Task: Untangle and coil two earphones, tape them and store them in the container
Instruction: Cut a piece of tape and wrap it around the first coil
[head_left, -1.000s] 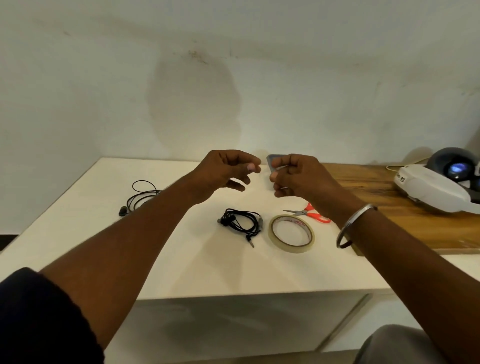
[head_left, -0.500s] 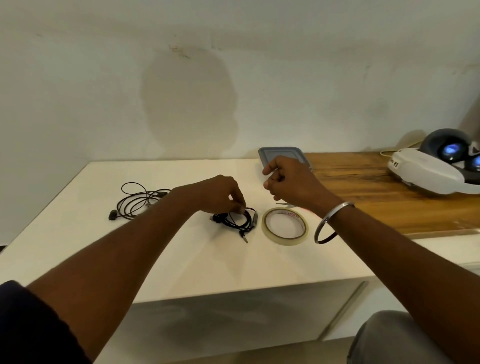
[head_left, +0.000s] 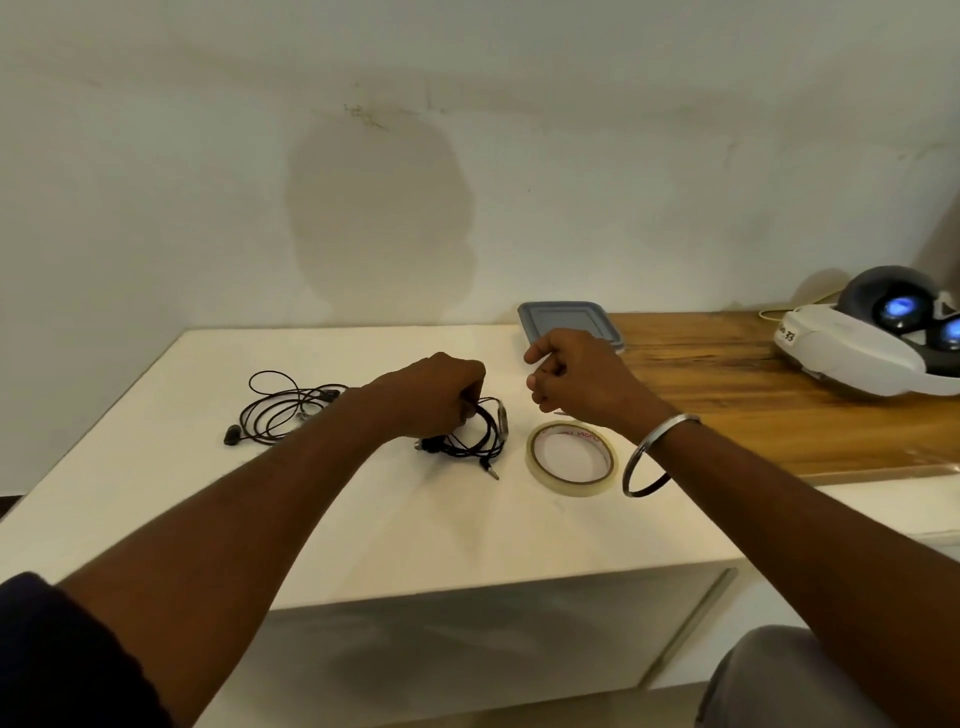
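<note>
In the middle of the white surface (head_left: 363, 525), flat on its side: a tape roll (head_left: 540, 470). Just left of the tape roll, close beside it — a coiled earphone (head_left: 485, 441), black, with its plug poking out toward the near edge. Down on top of that coil, also left of the tape roll: the left hand (head_left: 431, 400), fingers (head_left: 467, 397) curled tight round the wires, gripping them.

Farther left of the tape roll, well apart from it: a loose earphone (head_left: 280, 410), black wires in messy loops, one bud out at the far left end.

Behind the tape roll, up by the wall: a grey container (head_left: 563, 318), only its flat top showing, partly hidden by the right hand (head_left: 582, 387). That hand up off the surface, above and just behind the tape roll — pointing finger a bit stretched out, other fingers half curled. Nothing seen in them, but too hard to tell about a thin clear bit of tape.

On that wrist, just right of the tape roll: a shiny metal bangle (head_left: 649, 467).

Right of the tape roll: a wooden board (head_left: 769, 405). Far right of the tape roll, on the wood: a white and grey headset (head_left: 852, 343) with two blue glowing lenses.
</note>
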